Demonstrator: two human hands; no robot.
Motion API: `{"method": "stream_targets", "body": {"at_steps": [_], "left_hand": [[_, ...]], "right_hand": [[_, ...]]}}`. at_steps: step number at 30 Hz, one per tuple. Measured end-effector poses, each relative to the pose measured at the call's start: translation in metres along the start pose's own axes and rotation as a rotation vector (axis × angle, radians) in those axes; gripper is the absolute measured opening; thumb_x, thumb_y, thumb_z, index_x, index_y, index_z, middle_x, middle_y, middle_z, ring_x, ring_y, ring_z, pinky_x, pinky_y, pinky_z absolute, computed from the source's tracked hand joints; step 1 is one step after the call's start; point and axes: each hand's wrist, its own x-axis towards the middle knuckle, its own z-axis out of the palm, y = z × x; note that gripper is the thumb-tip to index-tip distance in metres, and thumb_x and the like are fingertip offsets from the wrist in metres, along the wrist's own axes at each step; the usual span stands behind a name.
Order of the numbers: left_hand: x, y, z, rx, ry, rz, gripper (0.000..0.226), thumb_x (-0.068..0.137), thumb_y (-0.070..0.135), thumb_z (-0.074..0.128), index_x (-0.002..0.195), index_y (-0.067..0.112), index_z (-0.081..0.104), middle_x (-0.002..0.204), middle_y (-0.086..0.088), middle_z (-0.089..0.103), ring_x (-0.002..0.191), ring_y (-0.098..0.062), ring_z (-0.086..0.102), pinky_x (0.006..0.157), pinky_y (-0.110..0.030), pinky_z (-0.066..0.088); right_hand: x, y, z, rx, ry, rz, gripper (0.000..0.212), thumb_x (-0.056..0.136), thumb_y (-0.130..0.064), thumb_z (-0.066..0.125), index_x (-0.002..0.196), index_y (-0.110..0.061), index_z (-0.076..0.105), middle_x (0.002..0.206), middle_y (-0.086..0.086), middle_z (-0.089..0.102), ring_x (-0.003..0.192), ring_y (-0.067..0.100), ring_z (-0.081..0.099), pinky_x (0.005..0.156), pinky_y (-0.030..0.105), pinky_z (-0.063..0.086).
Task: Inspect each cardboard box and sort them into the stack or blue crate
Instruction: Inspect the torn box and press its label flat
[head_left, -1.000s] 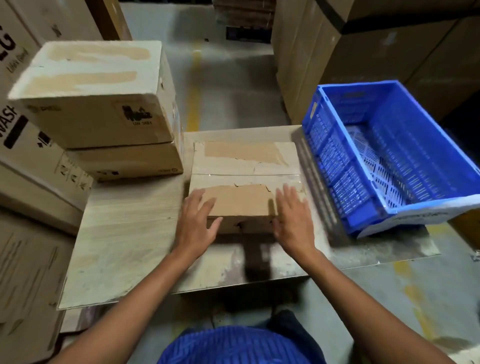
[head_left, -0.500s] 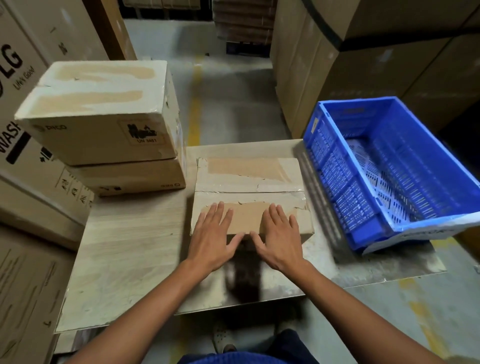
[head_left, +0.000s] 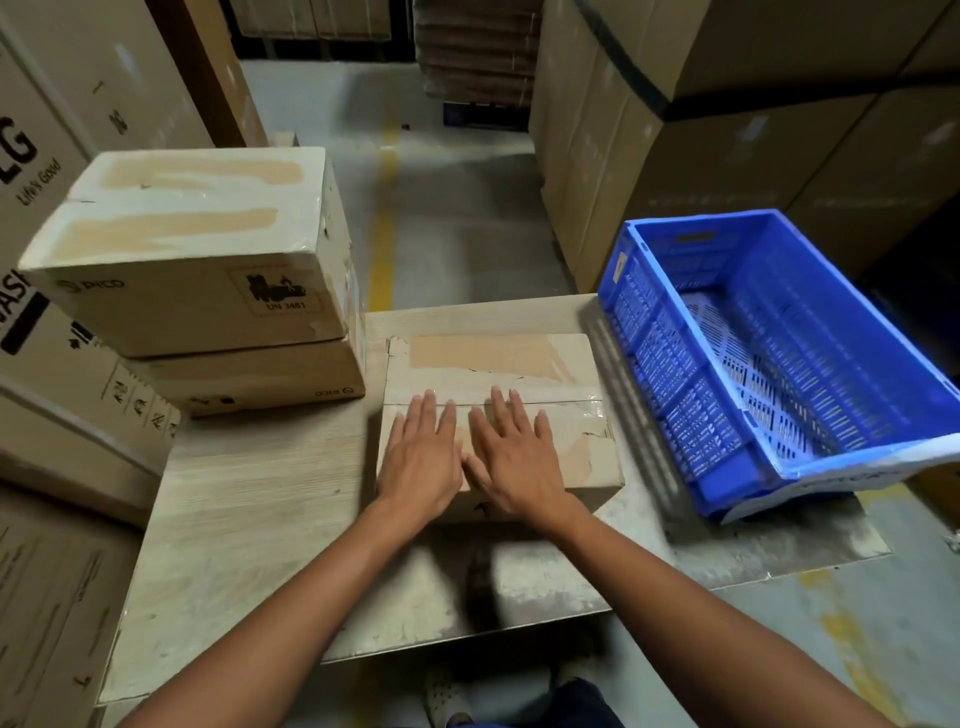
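A flat cardboard box (head_left: 493, 364) with torn tape patches lies in the middle of the worn wooden board (head_left: 249, 519). My left hand (head_left: 422, 457) and my right hand (head_left: 511, 457) rest palm-down, side by side, on its near half, fingers spread, gripping nothing. To the left stands a stack of two cardboard boxes (head_left: 197, 260), the upper one bearing a UN 3481 label. On the right, the blue crate (head_left: 779, 358) sits tilted on the board's edge and holds nothing.
Large cartons (head_left: 47, 171) wall off the left side, and tall brown cartons (head_left: 727, 135) rise behind the crate. A concrete aisle with a yellow line (head_left: 384, 218) runs ahead. A sandalled foot (head_left: 447, 696) shows below the board.
Both hands slid from the box's near edge up onto its top and closer together. The camera tipped, so everything sits lower in view.
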Motion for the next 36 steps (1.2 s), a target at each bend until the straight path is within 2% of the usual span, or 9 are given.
{"method": "stream_targets", "body": {"at_steps": [4,9,14,20,24,27,30,33,36], "left_hand": [[0.02,0.01,0.003,0.018,-0.086,-0.012,0.057,0.108,0.033,0.023,0.159,0.01,0.013,0.167,-0.016,0.004,0.155,-0.03,0.002,0.125,-0.045,0.006],[0.033,0.03,-0.004,0.007,-0.139,-0.063,0.064,0.102,0.029,0.035,0.158,0.006,0.014,0.166,-0.022,0.003,0.154,-0.036,0.001,0.124,-0.051,0.006],[0.054,0.051,0.004,-0.018,-0.107,0.103,0.055,0.108,0.032,0.025,0.16,0.02,0.013,0.168,-0.012,0.001,0.155,-0.031,-0.002,0.124,-0.053,0.005],[0.057,0.038,0.009,0.062,-0.149,0.129,0.06,0.106,0.052,0.015,0.16,0.032,-0.001,0.168,-0.001,-0.012,0.154,-0.025,-0.011,0.121,-0.06,0.0],[0.04,0.019,0.007,0.035,-0.062,-0.14,0.068,0.099,0.066,0.015,0.159,0.037,0.001,0.168,-0.007,-0.006,0.153,-0.037,-0.01,0.116,-0.067,0.002],[0.028,0.011,0.007,-0.007,-0.068,-0.304,0.07,0.097,0.071,0.016,0.158,0.04,0.001,0.167,-0.013,-0.007,0.15,-0.046,-0.001,0.112,-0.068,0.018],[0.023,0.009,0.002,-0.106,-0.021,-0.368,0.071,0.095,0.072,0.025,0.158,0.039,0.016,0.167,-0.012,-0.003,0.14,-0.045,0.02,0.106,-0.057,0.034],[0.025,0.006,-0.001,-0.21,-0.008,-0.391,0.069,0.095,0.071,0.033,0.155,0.039,0.025,0.167,-0.008,0.002,0.136,-0.043,0.023,0.106,-0.056,0.034],[0.029,0.005,-0.003,-0.395,-0.014,-0.416,0.065,0.096,0.068,0.034,0.155,0.042,0.026,0.168,-0.002,0.004,0.143,-0.04,0.014,0.113,-0.057,0.027]], "right_hand": [[0.01,0.01,-0.001,-0.007,-0.07,0.039,0.084,0.09,-0.064,-0.006,0.161,-0.023,0.01,0.17,0.007,0.002,0.156,0.028,-0.002,0.122,0.058,0.004],[0.012,0.017,-0.009,-0.026,-0.111,0.029,0.064,0.105,-0.053,0.017,0.162,-0.026,0.008,0.17,0.005,-0.001,0.156,0.029,-0.006,0.119,0.066,0.001],[0.013,0.061,-0.024,-0.072,-0.074,0.221,0.075,0.096,-0.07,0.022,0.16,-0.034,0.009,0.17,0.008,-0.003,0.154,0.04,-0.006,0.111,0.075,0.001],[0.007,0.071,-0.02,-0.027,-0.026,0.199,0.08,0.092,-0.081,0.01,0.159,-0.038,0.01,0.17,0.004,-0.004,0.154,0.037,-0.008,0.116,0.069,0.009],[-0.005,0.061,-0.018,0.1,0.056,0.448,0.089,0.09,-0.082,0.024,0.16,-0.028,0.013,0.169,0.014,-0.003,0.152,0.043,0.004,0.114,0.064,0.021],[-0.011,0.053,-0.02,0.205,0.07,0.629,0.097,0.089,-0.08,0.037,0.16,-0.02,0.01,0.166,0.019,0.006,0.14,0.045,0.033,0.104,0.054,0.039],[-0.01,0.056,-0.027,0.346,0.115,0.665,0.094,0.085,-0.075,0.054,0.154,-0.019,0.024,0.155,0.017,0.03,0.13,0.04,0.045,0.101,0.052,0.043],[-0.012,0.056,-0.045,0.415,0.149,0.65,0.086,0.081,-0.07,0.063,0.145,-0.02,0.035,0.145,0.015,0.043,0.124,0.038,0.049,0.098,0.053,0.046],[-0.013,0.051,-0.085,0.349,0.224,0.594,0.087,0.085,-0.064,0.064,0.151,-0.02,0.029,0.148,0.015,0.041,0.131,0.039,0.044,0.103,0.052,0.042]]}}
